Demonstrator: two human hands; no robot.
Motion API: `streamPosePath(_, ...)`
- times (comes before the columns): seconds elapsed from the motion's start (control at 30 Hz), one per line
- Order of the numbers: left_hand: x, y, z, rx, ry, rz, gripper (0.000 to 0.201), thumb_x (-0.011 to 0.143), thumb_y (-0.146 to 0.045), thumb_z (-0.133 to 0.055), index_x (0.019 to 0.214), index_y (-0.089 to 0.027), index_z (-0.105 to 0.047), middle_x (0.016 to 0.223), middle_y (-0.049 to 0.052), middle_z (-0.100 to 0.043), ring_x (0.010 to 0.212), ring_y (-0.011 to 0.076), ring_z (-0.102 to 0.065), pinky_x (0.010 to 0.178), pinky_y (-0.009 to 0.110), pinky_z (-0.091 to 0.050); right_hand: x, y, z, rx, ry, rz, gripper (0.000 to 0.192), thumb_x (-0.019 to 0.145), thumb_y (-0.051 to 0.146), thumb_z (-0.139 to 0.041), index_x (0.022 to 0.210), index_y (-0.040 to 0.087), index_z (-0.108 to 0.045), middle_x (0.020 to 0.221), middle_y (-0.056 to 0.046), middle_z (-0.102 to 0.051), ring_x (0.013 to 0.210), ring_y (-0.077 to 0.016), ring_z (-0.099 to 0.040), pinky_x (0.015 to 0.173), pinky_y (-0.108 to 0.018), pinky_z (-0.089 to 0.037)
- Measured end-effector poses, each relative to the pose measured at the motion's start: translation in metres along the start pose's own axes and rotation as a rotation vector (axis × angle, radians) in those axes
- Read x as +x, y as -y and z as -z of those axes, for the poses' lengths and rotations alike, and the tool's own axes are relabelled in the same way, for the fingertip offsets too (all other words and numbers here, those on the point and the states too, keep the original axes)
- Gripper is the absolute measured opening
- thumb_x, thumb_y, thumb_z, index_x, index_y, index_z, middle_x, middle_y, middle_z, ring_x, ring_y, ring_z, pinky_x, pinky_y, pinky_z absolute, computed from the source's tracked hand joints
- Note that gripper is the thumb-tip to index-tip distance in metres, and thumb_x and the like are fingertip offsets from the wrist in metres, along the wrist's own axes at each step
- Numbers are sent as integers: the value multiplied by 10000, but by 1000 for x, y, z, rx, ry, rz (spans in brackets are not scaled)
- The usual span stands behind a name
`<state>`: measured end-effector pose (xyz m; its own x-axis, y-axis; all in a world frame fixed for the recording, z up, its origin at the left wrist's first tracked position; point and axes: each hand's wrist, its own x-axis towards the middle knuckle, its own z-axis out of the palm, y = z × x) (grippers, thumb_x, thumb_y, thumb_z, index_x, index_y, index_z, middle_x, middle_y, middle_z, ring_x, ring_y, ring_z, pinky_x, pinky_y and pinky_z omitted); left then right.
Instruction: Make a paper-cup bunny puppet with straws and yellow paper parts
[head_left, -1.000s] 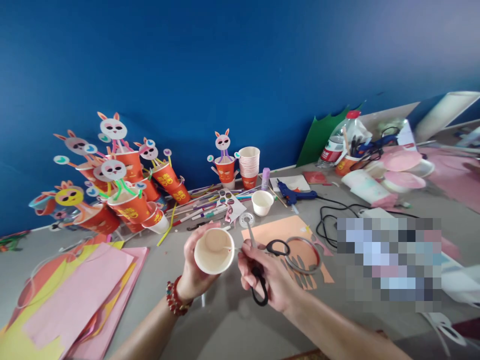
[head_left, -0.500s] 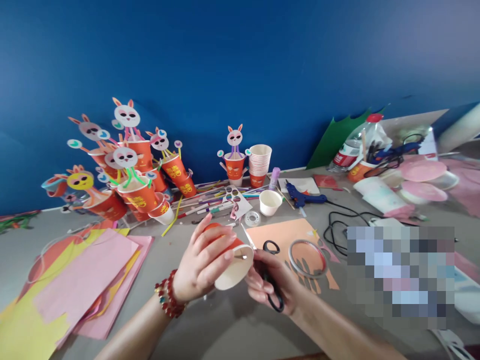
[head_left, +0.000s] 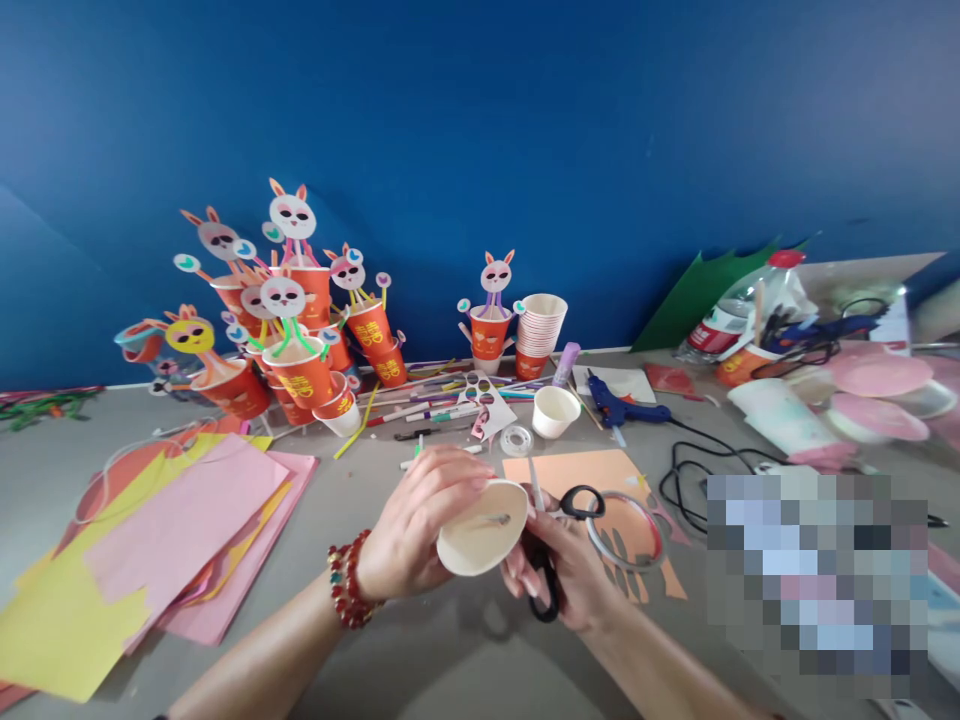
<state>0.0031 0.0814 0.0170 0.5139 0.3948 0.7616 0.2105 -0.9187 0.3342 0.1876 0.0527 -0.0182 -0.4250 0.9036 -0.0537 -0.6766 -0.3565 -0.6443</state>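
My left hand [head_left: 427,515] is wrapped round a paper cup [head_left: 480,545], tilted so that its pale inside faces me. A small dark mark or slit shows on the inside of the cup. In my right hand [head_left: 574,575] are scissors [head_left: 581,502] with black handles, held close beside the cup's rim. The scissors' blades stand apart, one pointing up past the cup; my fingers partly hide the handles. Under and behind the right hand lie an orange paper sheet [head_left: 555,465] and a roll of tape [head_left: 652,562].
Rabbit-decorated red cups [head_left: 300,375] stand at the left back, near a cup stack [head_left: 541,325]. Coloured paper sheets [head_left: 187,510] lie at left. A blue glue gun [head_left: 626,408] trails its black cord to the right. A white cup [head_left: 556,412] stands behind my hands.
The cup has turned so its opening faces me more fully. The scissors have swung open, one handle loop now up and to the right. The view has shifted slightly left.
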Motion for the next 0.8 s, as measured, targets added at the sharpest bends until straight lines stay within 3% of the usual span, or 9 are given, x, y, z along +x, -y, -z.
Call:
streamPosePath(0.2, -1, -6, -4, 6, -75, 41, 712, 849, -253, -666, 1462, -230, -303, 1238, 198, -586, 1158, 317, -562, 923, 553, -485, -7, -4, 3, -271, -119, 222, 342, 883, 457, -668, 717, 192, -531, 495, 23, -625, 420, -99, -538, 466, -206, -471)
streamPosePath(0.37, -4, -13, -12, 6, -138, 71, 745, 823, -214, -684, 1458, -230, -295, 1252, 200, -564, 1152, 317, -556, 929, 538, -479, -8, -8, 11, -417, -192, 385, 313, 871, 439, -690, 719, 198, -560, 630, 2, -645, 543, -124, -587, 499, -223, -448)
streamPosePath(0.43, -7, -14, -16, 18, -176, 148, 791, 784, -177, -712, 1453, -232, -294, 1268, 189, -547, 1165, 310, -550, 948, 515, -473, -7, -6, 12, -454, -174, 391, 320, 886, 437, -670, 707, 197, -557, 630, -2, -637, 550, -128, -592, 488, -224, -437)
streamPosePath(0.5, -11, -13, -20, -3, -247, 313, 814, 758, -176, -738, 1443, -245, -303, 1308, 173, -514, 1212, 309, -527, 987, 493, -455, -7, -1, 11, -473, -155, 375, 317, 911, 439, -635, 723, 197, -553, 616, 0, -639, 510, -117, -581, 460, -215, -413)
streamPosePath(0.57, -13, -11, -22, -154, -305, 527, 814, 751, -220, -759, 1432, -258, -316, 1340, 158, -500, 1245, 310, -513, 1024, 482, -433, -8, 4, 9, -478, -152, 389, 318, 930, 436, -608, 731, 196, -544, 618, 0, -652, 464, -100, -559, 439, -207, -393)
streamPosePath(0.63, -13, -8, -21, -457, -322, 710, 847, 749, -295, -771, 1447, -266, -293, 1330, 145, -532, 1219, 305, -543, 1034, 477, -432, -9, 9, 8, -472, -151, 429, 329, 931, 431, -606, 714, 197, -526, 617, 3, -651, 450, -92, -547, 432, -203, -390)
streamPosePath(0.73, -9, -4, -19, -927, -320, 871, 882, 757, -371, -753, 1480, -271, -258, 1277, 131, -594, 1133, 296, -604, 1000, 480, -464, -11, 14, 7, -449, -142, 470, 349, 918, 448, -617, 693, 206, -506, 609, 13, -633, 453, -97, -540, 422, -207, -397)
streamPosePath(0.8, -7, -4, -19, -1118, -323, 932, 846, 767, -369, -731, 1480, -278, -285, 1271, 129, -604, 1089, 294, -626, 962, 481, -490, -11, 15, 6, -469, -143, 476, 352, 914, 452, -620, 688, 206, -511, 621, 11, -634, 450, -97, -532, 419, -212, -396)
